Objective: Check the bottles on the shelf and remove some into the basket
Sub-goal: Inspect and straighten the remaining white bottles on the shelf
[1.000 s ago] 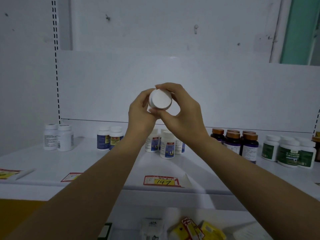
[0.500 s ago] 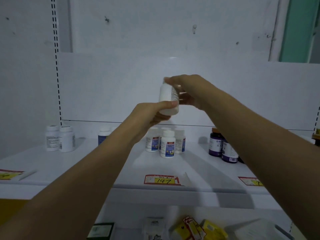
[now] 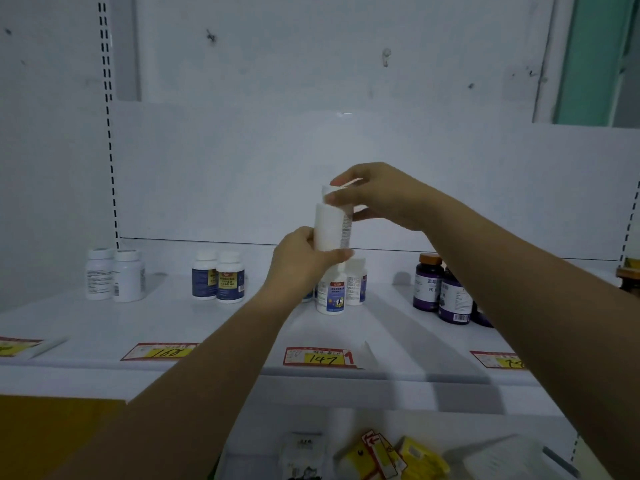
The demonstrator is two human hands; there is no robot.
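Bottle, white plastic cylinder, is held upright above the white metal shelf: left hand grasps its base, right hand its cap. A slipped grip could topple the labelled bottles directly beneath.

white bottle, both hands gripping, above shelf

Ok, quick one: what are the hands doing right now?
Left hand: closed around the lower part of the white bottle.
Right hand: fingers closed on that bottle's cap end.
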